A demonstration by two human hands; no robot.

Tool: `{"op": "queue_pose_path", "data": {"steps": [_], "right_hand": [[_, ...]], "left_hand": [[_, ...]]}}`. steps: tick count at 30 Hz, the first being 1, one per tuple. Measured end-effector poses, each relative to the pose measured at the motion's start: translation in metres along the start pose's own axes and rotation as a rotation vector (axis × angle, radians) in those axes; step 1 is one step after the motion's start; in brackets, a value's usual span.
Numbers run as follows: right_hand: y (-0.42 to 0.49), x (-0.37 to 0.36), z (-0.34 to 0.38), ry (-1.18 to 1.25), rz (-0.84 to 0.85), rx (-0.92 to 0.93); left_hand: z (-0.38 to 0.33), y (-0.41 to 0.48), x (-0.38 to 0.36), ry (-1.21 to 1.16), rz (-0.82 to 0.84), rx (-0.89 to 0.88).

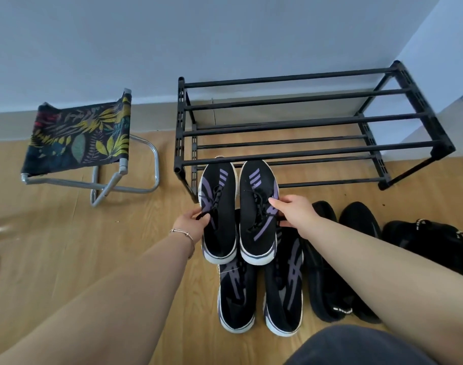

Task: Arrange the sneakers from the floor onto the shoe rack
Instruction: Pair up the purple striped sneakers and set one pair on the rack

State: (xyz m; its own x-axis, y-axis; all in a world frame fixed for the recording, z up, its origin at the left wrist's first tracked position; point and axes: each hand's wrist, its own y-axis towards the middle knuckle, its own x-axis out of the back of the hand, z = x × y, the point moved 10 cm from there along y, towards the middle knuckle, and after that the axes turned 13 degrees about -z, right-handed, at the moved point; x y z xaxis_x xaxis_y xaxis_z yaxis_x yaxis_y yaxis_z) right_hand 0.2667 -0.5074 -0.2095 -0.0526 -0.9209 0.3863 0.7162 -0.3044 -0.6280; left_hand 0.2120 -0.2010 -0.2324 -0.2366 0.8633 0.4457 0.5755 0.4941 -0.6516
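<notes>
- Against the back wall: black shoe rack, two tiers of bars, nothing on either tier.
- L hand grips left sneaker at the laces/side; fingers closed on it. Thin bracelet on that wrist.
- R hand grips right sneaker by its outer edge, fingers wrapped narrow round it, thumb on top.
- Both held sneakers: black knit w/ purple stripes, white soles, side by side, toes pointing at rack's front bar, raised above the floor. Toes overlap the front bar in view; can't tell if touching.
- Under/behind them on floor: 2nd black-purple pair, toes partly hidden by the held pair.
- Just R of that: all-black pair, partly covered by R forearm.
- Far R: another dark shoe pile, details unclear.
- L of rack, well apart: folding stool, leaf-print fabric seat, metal frame.
- Bottom edge: dark clothing of the person.
</notes>
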Motion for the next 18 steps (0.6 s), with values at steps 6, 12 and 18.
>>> {"op": "queue_pose_path", "data": {"steps": [6,12,18], "right_hand": [[-0.03,-0.006,-0.012,0.033,0.162,-0.039],[-0.051,-0.006,-0.05,-0.023,0.251,-0.097],[-0.069,-0.01,-0.086,0.013,0.204,-0.13]], "left_hand": [[0.017,-0.02,0.004,-0.084,0.045,0.051],[0.057,-0.058,0.002,-0.211,0.137,0.229],[0.073,-0.06,0.001,-0.315,0.078,0.229]]}}
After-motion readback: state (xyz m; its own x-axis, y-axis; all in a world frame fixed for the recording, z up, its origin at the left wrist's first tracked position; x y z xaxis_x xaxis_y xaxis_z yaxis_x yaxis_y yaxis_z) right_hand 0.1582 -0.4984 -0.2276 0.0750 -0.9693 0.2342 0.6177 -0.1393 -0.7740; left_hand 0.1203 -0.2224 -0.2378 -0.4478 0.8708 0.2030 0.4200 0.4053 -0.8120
